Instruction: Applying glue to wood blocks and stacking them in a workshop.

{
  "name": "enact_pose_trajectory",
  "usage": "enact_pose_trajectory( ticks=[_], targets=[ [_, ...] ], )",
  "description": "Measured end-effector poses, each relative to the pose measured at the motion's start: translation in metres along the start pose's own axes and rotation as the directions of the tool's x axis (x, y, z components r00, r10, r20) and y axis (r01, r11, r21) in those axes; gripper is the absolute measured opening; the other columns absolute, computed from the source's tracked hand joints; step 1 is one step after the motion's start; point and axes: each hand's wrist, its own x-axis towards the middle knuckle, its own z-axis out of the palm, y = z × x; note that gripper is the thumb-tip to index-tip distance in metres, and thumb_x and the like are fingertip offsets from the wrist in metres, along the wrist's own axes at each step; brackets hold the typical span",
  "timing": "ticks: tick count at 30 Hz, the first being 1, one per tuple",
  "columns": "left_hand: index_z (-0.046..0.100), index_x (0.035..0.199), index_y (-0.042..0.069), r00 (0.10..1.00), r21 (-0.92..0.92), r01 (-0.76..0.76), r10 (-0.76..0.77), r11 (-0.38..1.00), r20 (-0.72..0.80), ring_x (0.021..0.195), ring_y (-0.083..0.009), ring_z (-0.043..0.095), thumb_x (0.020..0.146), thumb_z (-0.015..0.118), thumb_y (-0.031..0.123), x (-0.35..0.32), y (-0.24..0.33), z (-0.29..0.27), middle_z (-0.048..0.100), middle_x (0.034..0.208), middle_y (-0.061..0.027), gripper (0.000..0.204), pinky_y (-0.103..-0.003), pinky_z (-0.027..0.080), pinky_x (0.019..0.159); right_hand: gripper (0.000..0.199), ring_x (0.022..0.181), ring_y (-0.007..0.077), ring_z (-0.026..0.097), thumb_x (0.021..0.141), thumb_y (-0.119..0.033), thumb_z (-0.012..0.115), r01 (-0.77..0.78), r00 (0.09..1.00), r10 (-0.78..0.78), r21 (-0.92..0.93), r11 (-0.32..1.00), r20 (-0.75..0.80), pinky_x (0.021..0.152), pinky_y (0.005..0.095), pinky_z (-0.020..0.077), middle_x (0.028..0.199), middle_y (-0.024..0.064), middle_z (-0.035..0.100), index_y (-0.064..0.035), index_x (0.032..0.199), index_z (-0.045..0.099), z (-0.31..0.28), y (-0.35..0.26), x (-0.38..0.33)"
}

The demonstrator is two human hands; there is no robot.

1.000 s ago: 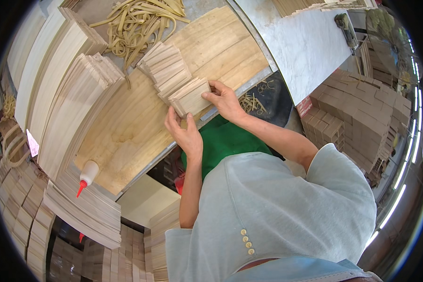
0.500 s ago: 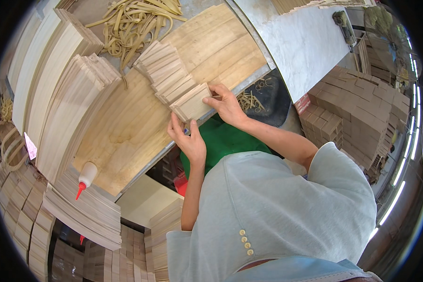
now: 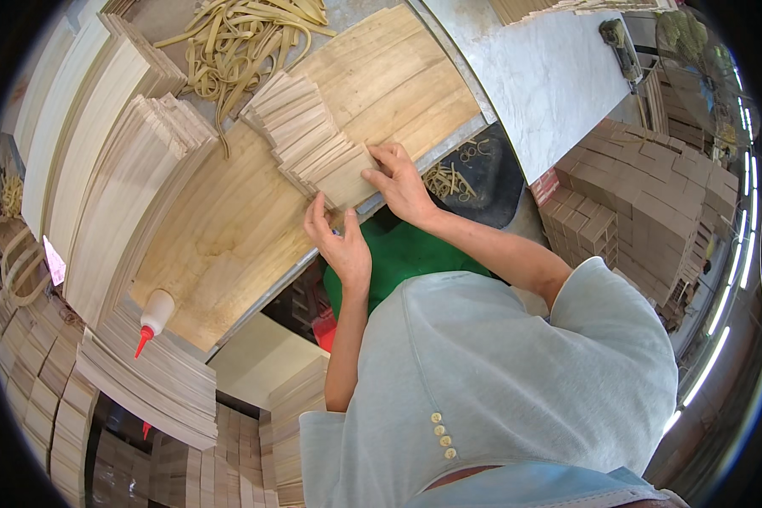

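A row of small pale wooden boards (image 3: 295, 123) lies overlapping on a wooden work board (image 3: 398, 63). At the row's near end, the closest small wooden board (image 3: 345, 184) rests against the others. My right hand (image 3: 405, 188) grips its right end, the thumb and bent forefinger pinching the edge. My left hand (image 3: 341, 250) is at its left near corner, fingertips against the side and the thumb at the near edge. The undersides of the boards are hidden.
Tall stacks of long wooden strips (image 3: 131, 182) stand at the left, beside a white glue bottle with a red nozzle (image 3: 157, 311). Tan bands (image 3: 245, 46) lie heaped at the back. A white tabletop (image 3: 538, 76) and brown stacks (image 3: 643, 190) are on the right.
The nearest board, tilted up between my hands before, now lies down against the row. My right hand has shifted slightly left, and my left thumb has moved a little.
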Motion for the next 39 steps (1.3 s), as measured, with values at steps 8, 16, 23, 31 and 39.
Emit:
enact_pose_trajectory(
  ticks=[8, 16, 23, 31, 39],
  targets=[
    [0.043, 0.136, 0.001, 1.0, 0.029, 0.017, -0.018, 0.999, 0.025, 0.117, -0.0269, 0.049, 0.089, 0.061, 0.003, -0.01, -0.001, -0.007, 0.04, 0.13, -0.0161, 0.051, -0.039, 0.041, 0.098, 0.033, 0.093, 0.0173, 0.056, 0.091, -0.008, 0.06, -0.097, 0.988, 0.067, 0.219, 0.971, 0.141, 0.084, 0.0291, 0.0447, 0.1, 0.0096, 0.059, 0.0018, 0.122, 0.056, -0.006, 0.003, -0.011],
    [0.043, 0.135, 0.001, 0.999, 0.019, 0.038, -0.038, 0.999, 0.019, 0.116, -0.028, 0.051, 0.089, 0.06, 0.002, -0.01, -0.003, -0.006, 0.041, 0.127, -0.0159, 0.05, -0.039, 0.042, 0.096, 0.022, 0.083, 0.0095, 0.054, 0.089, -0.006, 0.064, -0.212, 0.975, 0.187, 0.238, 0.948, 0.124, 0.076, 0.0245, 0.0448, 0.094, 0.0021, 0.061, -0.0022, 0.11, 0.057, -0.003, 0.005, -0.007],
    [0.045, 0.134, 0.001, 1.0, 0.065, 0.02, -0.021, 0.998, 0.021, 0.115, -0.0274, 0.052, 0.089, 0.059, 0.002, -0.01, -0.006, -0.005, 0.042, 0.127, -0.0158, 0.047, -0.039, 0.043, 0.096, 0.026, 0.085, 0.0111, 0.052, 0.086, -0.005, 0.067, -0.074, 0.997, 0.073, 0.092, 0.993, 0.01, 0.076, 0.0259, 0.0454, 0.095, 0.0036, 0.054, -0.0019, 0.11, 0.058, -0.001, 0.013, -0.004],
    [0.047, 0.133, 0.003, 0.999, 0.13, -0.033, 0.032, 0.991, 0.008, 0.116, -0.0285, 0.05, 0.088, 0.06, 0.002, -0.008, 0.002, -0.006, 0.043, 0.128, -0.0154, 0.047, -0.039, 0.042, 0.097, 0.032, 0.085, 0.0136, 0.052, 0.086, -0.006, 0.067, -0.015, 1.0, 0.017, 0.124, 0.992, -0.011, 0.078, 0.0275, 0.046, 0.097, 0.005, 0.051, -0.0012, 0.116, 0.057, -0.008, 0.017, -0.003],
    [0.041, 0.139, -0.001, 0.995, -0.079, -0.065, 0.058, 0.995, -0.086, 0.12, -0.0318, 0.048, 0.096, 0.056, 0.024, 0.079, 0.008, -0.027, 0.043, 0.138, -0.0209, 0.052, -0.039, 0.039, 0.101, 0.037, 0.109, 0.0241, 0.059, 0.094, -0.016, 0.056, 0.157, 0.988, -0.153, 0.164, 0.974, -0.033, 0.093, 0.0337, 0.0461, 0.118, 0.0165, 0.061, 0.0025, 0.125, 0.053, -0.015, 0.002, 0.059]
  ],
)
